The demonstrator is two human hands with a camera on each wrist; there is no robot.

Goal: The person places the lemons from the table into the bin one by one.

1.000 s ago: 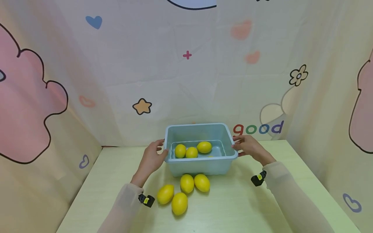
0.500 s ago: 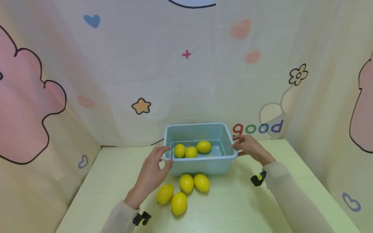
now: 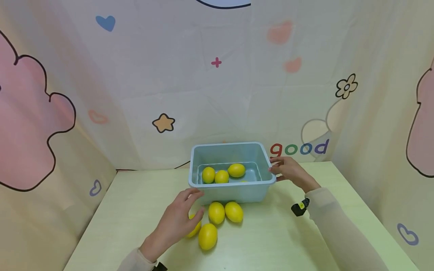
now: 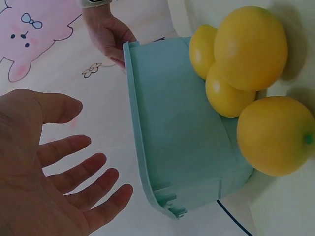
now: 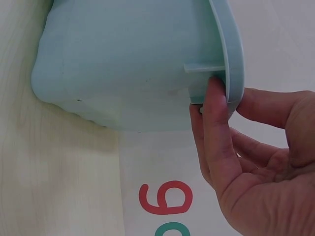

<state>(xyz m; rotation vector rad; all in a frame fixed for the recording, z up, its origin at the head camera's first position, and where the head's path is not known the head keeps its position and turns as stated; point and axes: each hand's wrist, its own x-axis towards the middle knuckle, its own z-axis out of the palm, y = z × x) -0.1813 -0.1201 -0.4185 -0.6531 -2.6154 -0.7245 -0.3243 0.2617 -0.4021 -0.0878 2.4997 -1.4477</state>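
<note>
A light blue plastic bin [image 3: 237, 192] stands at the back of the table, with several lemons [image 3: 236, 170] inside it. My right hand [image 3: 291, 171] pinches the rim at its right end; in the right wrist view the thumb [image 5: 268, 106] lies on one side of the rim and fingers tuck under the other. My left hand [image 3: 176, 218] hovers in front of the bin's near left corner, fingers spread and holding nothing. More lemons [image 3: 208, 236] lie on the table before the bin. One lemon [image 3: 194, 231] is partly hidden behind the left hand.
The pale wooden table [image 3: 271, 244] meets a printed cloth backdrop [image 3: 217, 94] just behind the bin. Cloth also hangs on both sides. A dark cord [image 4: 234, 217] runs near the bin's left end.
My left hand has let go of the bin's left rim and come back toward the lemons on the table. The right hand stays on the rim. The bin has hardly moved.
</note>
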